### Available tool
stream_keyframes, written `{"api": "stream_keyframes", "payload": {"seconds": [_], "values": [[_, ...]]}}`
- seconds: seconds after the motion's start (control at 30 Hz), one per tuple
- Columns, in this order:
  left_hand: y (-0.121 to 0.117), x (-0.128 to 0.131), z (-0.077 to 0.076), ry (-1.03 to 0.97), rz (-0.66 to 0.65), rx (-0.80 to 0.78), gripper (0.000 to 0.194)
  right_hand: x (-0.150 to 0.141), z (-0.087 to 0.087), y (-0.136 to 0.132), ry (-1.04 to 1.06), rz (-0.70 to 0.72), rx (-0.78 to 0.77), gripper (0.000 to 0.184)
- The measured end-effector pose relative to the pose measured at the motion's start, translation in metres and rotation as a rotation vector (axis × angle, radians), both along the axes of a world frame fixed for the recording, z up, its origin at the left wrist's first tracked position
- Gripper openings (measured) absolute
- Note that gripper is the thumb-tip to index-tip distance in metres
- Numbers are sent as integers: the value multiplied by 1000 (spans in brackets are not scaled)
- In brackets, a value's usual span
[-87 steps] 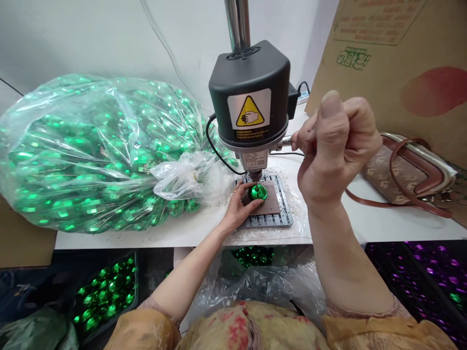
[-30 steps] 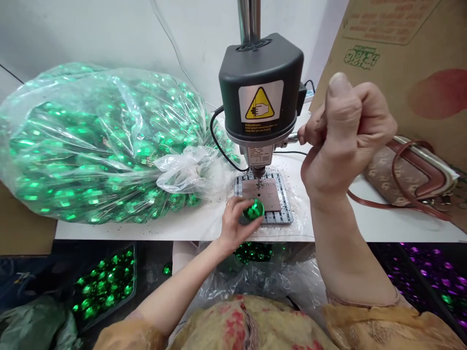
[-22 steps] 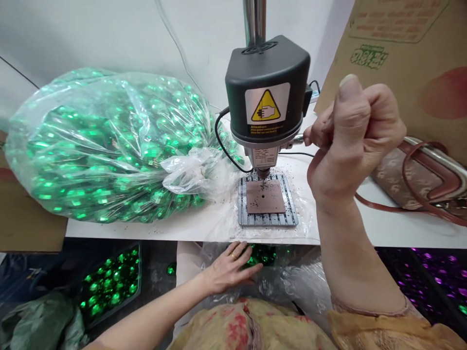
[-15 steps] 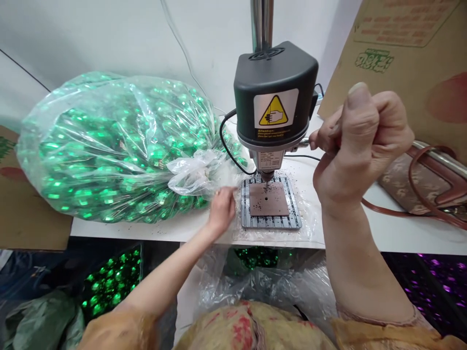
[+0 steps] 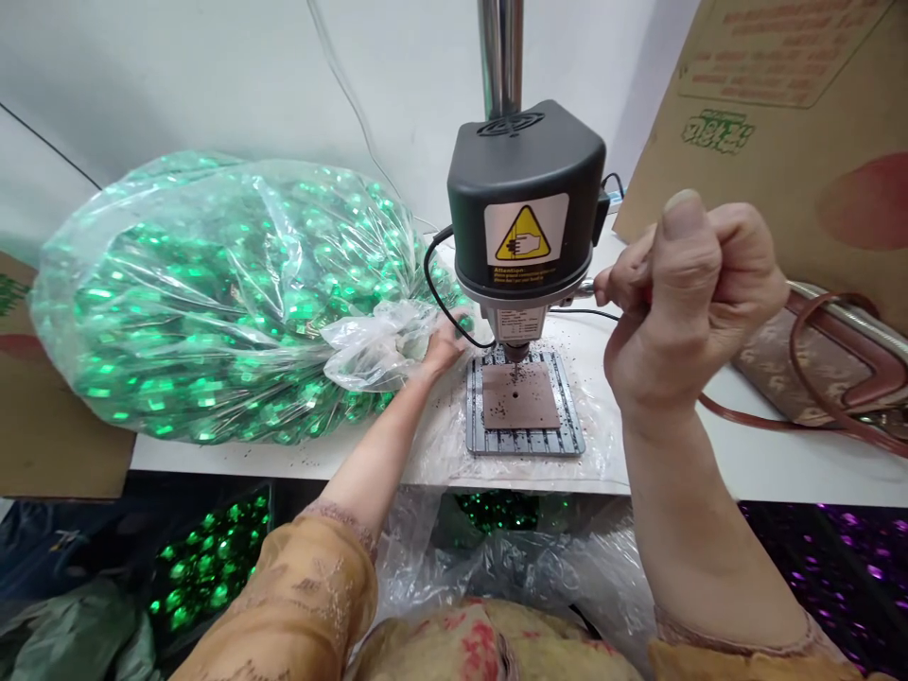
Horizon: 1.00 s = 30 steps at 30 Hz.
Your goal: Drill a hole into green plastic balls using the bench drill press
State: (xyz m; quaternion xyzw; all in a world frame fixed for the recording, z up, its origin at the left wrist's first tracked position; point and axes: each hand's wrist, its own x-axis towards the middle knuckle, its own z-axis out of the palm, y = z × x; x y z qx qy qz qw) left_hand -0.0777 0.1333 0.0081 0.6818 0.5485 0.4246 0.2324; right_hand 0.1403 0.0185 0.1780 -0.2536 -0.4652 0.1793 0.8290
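Observation:
My right hand (image 5: 695,298) is a fist around the feed lever (image 5: 583,289) of a small black bench drill press (image 5: 529,180). Under its chuck (image 5: 516,354), a brown square board (image 5: 521,397) with a small dark hole lies on the slotted metal base (image 5: 523,442); no ball is on the board. My left hand (image 5: 445,342) reaches behind the knot of a clear plastic bag (image 5: 213,303) full of shiny green faceted balls. Its fingers are blurred and partly hidden, next to a green ball (image 5: 465,323) left of the drill; whether they grip it cannot be made out.
Dark shavings litter the white table (image 5: 284,461). A brown handbag (image 5: 794,355) and a large cardboard box (image 5: 773,142) stand at the right. Below the table edge are a tray of green balls (image 5: 209,558), more green balls (image 5: 500,511) and purple balls (image 5: 851,549).
My left hand took a green ball off the board, dropped below the table edge, came up without a visible ball, and reached forward behind the bag's knot. My right hand stays on the lever.

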Motion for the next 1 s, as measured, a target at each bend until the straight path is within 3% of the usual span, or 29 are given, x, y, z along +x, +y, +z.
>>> {"api": "stream_keyframes", "payload": {"seconds": [0.2,0.3,0.43,0.63,0.87,1.0], "values": [[-70,-2,21,-663,163,-132,44,1,-1,5,47,41,54,36],[-111,6,31,-879,113,-190,53,0,-2,7,69,43,116,36],[-144,21,37,-941,-12,-335,63,0,-2,4,31,28,53,35],[-144,40,28,-987,-140,-580,45,1,-3,7,35,50,120,40],[-134,45,15,-676,-26,-343,56,4,-4,8,4,77,94,39],[-130,47,8,-576,-55,-285,54,4,-5,7,-22,52,48,40]]}}
